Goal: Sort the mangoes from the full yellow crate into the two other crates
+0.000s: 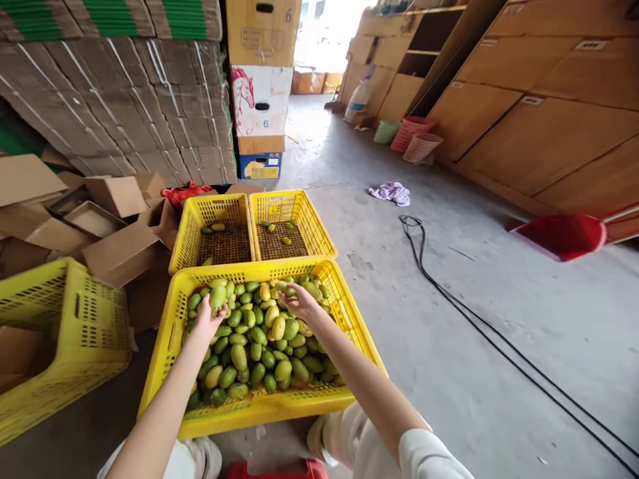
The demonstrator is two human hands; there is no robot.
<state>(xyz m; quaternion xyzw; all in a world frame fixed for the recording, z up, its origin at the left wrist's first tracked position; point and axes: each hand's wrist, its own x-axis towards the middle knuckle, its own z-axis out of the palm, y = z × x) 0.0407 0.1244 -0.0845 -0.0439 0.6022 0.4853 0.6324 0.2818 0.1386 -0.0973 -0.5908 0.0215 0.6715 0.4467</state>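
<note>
My left hand [210, 320] is closed round a plump green oval fruit [217, 298], held above the left side of a yellow plastic crate [249, 411]. My right hand [302, 305] reaches over the crate's far right part, its fingers curled on another green oval fruit [282, 286]. Beneath both hands the crate is filled with many similar fruits [257, 352], mostly green with some yellowish ones. Just beyond it stand two smaller yellow crates, a left one [174, 246] and a right one [319, 229], each with a few fruits on the bottom.
A yellow crate [94, 326] with cardboard inside stands at the left, by loose cardboard boxes [120, 246]. Stacked flattened cartons [144, 100] rise behind. A black cable [449, 299], a cloth [392, 193] and a red dustpan [564, 236] lie on the floor at right.
</note>
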